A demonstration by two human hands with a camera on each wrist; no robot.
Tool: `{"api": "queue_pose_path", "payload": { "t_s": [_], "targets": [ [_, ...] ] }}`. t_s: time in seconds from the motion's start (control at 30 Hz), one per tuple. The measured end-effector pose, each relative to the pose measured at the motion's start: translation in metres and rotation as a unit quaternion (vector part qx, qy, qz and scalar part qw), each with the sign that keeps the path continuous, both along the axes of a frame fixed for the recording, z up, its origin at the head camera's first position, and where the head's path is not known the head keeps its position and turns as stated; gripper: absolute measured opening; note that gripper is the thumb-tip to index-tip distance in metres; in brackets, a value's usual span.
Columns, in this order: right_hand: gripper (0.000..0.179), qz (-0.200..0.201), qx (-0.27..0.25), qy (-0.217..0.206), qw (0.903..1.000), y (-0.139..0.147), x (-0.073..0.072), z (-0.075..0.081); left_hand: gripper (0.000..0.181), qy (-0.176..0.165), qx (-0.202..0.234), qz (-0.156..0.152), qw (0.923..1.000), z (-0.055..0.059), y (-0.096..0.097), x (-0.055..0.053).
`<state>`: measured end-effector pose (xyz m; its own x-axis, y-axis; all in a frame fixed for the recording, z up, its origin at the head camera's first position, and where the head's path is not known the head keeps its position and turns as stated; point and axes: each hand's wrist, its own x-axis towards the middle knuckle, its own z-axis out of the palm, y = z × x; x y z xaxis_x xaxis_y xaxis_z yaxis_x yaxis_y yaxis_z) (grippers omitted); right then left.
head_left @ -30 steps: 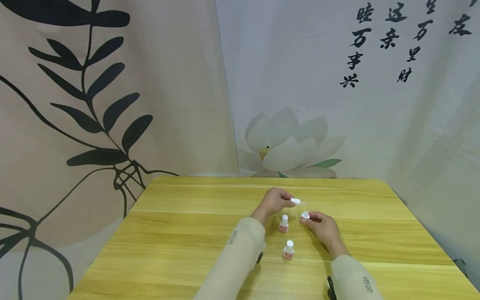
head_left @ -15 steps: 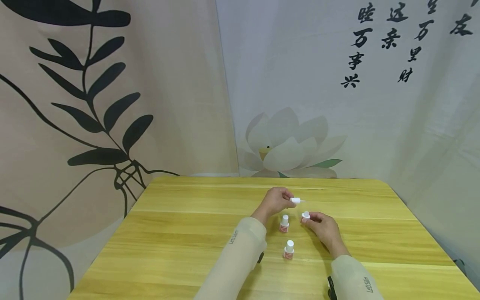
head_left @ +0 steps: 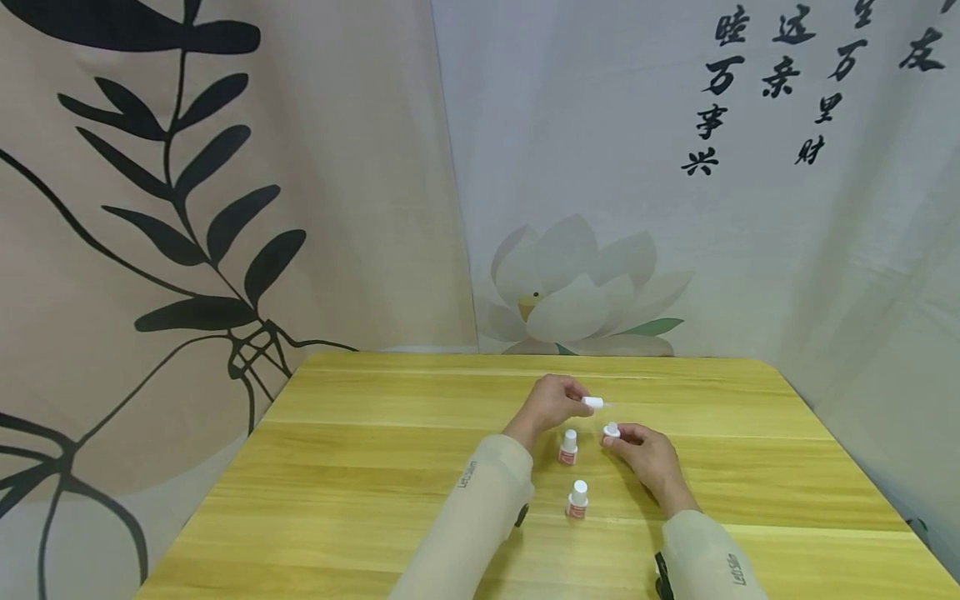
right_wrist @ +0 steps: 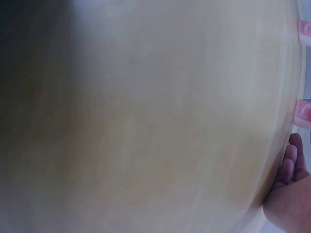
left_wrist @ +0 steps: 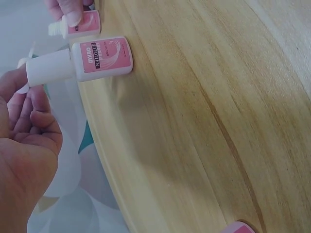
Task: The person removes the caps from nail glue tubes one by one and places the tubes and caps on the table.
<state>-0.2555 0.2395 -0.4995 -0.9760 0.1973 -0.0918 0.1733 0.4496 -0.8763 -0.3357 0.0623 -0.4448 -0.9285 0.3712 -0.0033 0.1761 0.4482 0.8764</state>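
Note:
My left hand pinches a white brush cap between thumb and fingers, its thin brush pointing right. Just below and to the right of it, my right hand holds an uncapped nail glue bottle upright by its sides. In the left wrist view that open bottle shows its bare white neck and pink label. A capped nail glue bottle stands between my hands. Nearer to me stands a second capped nail glue bottle. The capped bottle in front partly hides the brush cap in the left wrist view.
Beneath everything is a wood-grain table. Behind its far edge hangs a printed cloth with dark leaves, a lotus and lettering. At the right wrist view's right edge, two pink-and-white bottles are cut off by the frame.

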Motion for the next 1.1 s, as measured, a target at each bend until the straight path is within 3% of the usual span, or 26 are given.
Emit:
{"api": "queue_pose_path", "payload": {
  "t_s": [1.1],
  "targets": [
    [0.042,-0.004,-0.001,0.005,1.0000,-0.0001,-0.0015,-0.0010,0.011,-0.014,0.009,0.012,0.9998,-0.0001,0.0001,0.0015]
  ]
}}
